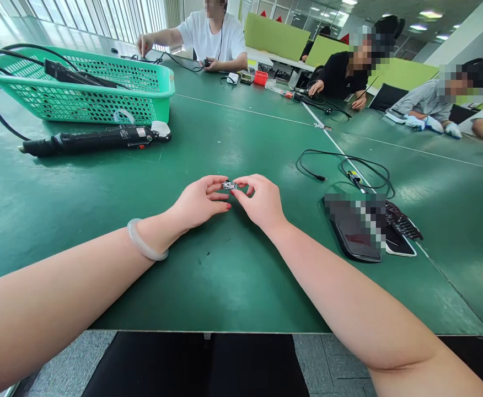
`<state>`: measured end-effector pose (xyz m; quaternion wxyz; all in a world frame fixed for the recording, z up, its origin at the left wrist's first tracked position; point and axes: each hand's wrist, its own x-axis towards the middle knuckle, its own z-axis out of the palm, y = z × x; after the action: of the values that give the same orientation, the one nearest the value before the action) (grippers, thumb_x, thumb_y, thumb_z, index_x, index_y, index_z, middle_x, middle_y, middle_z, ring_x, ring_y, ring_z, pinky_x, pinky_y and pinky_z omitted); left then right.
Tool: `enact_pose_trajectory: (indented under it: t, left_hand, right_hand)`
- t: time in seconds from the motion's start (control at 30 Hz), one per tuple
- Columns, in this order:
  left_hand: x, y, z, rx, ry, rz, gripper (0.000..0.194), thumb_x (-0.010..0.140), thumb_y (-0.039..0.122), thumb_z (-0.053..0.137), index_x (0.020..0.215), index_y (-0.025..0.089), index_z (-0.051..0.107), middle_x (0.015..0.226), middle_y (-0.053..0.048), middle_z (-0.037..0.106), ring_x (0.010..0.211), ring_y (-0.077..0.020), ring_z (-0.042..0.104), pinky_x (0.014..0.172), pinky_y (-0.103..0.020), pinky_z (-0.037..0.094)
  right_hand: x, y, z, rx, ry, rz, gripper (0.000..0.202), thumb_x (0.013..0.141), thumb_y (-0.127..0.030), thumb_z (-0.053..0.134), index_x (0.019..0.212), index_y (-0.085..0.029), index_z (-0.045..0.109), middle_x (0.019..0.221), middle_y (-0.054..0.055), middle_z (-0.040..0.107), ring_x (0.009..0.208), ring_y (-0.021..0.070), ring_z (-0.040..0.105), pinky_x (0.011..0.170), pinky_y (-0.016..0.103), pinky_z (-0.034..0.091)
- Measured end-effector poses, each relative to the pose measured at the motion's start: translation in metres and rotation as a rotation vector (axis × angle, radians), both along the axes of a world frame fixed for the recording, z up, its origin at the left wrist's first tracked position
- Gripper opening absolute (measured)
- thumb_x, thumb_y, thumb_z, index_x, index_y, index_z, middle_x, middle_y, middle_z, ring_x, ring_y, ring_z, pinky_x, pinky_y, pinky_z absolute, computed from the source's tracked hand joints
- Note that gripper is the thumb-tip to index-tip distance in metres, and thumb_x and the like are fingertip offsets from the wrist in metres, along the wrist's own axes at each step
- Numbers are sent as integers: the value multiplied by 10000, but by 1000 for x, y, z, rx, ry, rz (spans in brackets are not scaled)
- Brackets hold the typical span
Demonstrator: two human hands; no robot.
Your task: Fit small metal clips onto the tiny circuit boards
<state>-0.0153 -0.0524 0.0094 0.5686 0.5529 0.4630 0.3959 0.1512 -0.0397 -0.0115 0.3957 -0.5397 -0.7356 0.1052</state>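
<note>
A small black-and-white piece, possibly a little circuit board, is up in front of me over the green table. My right hand pinches its right edge between thumb and forefinger. On the other side, my left hand has its fingertips at the piece's left edge; whether they press on it is hard to see. The left thumb is stretched out below, away from the fingers. A pale bangle circles my left wrist. The fine detail of the piece is too small to make out.
A green plastic basket with a cable and black tools is at left. Before it lies a black electric screwdriver. At right are a dark phone, a second phone, a black hair clip and a coiled cable. Several people sit beyond.
</note>
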Motion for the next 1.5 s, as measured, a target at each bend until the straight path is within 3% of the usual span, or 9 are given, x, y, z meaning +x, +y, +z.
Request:
enact_pose_trajectory:
  t: [0.4, 0.57, 0.7, 0.83, 1.0, 1.17, 1.3, 1.4, 1.5]
  left_hand:
    - [1, -1, 1, 1, 5, 0, 567, 634, 13, 690, 1167, 144, 547, 1352, -140, 574, 985, -186, 659, 881, -369, 534]
    - [1, -1, 2, 13, -1, 29, 412, 755, 173, 686, 1156, 149, 594, 1216, -98, 653, 1014, -173, 643, 967, -365, 486]
    - [2, -1, 2, -76, -163, 53, 253, 838, 294, 630, 1039, 141, 621, 1019, -62, 679, 907, -132, 642, 905, -328, 509]
    - [2, -2, 4, -159, -244, 58, 132, 834, 213, 632, 935, 139, 589, 886, -30, 671, 793, -101, 640, 829, -294, 523]
    - [0, -2, 7, -195, -190, 59, 119, 828, 122, 620, 933, 134, 568, 804, -30, 683, 718, -96, 654, 775, -273, 536]
    - [-6, -4, 16, -173, 32, 29, 147, 806, 128, 634, 940, 146, 575, 711, -8, 686, 681, -105, 670, 801, -281, 539]
    - [-20, -9, 32, -89, 364, 6, 201, 795, 209, 639, 985, 169, 588, 781, -30, 733, 795, -161, 715, 816, -290, 528]
    - [-46, -16, 41, -3, 644, 34, 225, 807, 272, 591, 1013, 184, 595, 955, -56, 748, 826, -194, 719, 806, -314, 525]
    - [-84, -28, 42, 194, 1134, 104, 314, 840, 326, 502, 1105, 183, 590, 926, -72, 748, 875, -252, 700, 846, -371, 493]
  right_hand:
    - [-1, -1, 0, 43, -26, 1, 143, 802, -221, 645, 927, -223, 716, 931, 21, 695, 852, 178, 609, 763, 332, 491]
    - [-2, -3, -1, 132, -47, -7, 88, 777, -241, 702, 861, -215, 713, 957, 37, 681, 943, 208, 595, 857, 374, 482]
    - [-6, -8, 1, 200, -54, 32, 67, 778, -266, 713, 819, -216, 698, 989, 43, 669, 958, 211, 588, 902, 391, 470]
    - [-10, -12, 3, 236, -80, 63, 36, 783, -246, 693, 798, -216, 679, 1021, 48, 658, 955, 212, 575, 892, 390, 470]
    - [-12, -12, 3, 218, -101, 86, 60, 773, -255, 711, 781, -218, 664, 1019, 47, 659, 947, 215, 567, 881, 382, 464]
    - [-14, -9, 2, 179, -101, 129, 117, 781, -316, 722, 799, -216, 664, 1021, 49, 662, 967, 215, 567, 885, 374, 463]
    - [-9, -7, 4, 142, -78, 139, 227, 809, -434, 687, 902, -227, 669, 1047, 55, 658, 995, 219, 570, 907, 393, 459]
    - [-3, -6, 3, 118, -38, 115, 288, 805, -492, 672, 929, -232, 672, 1055, 58, 656, 1014, 224, 574, 918, 406, 459]
    - [1, -5, 3, 85, 10, 86, 313, 790, -508, 680, 939, -233, 674, 1061, 51, 654, 1025, 218, 576, 923, 400, 462]
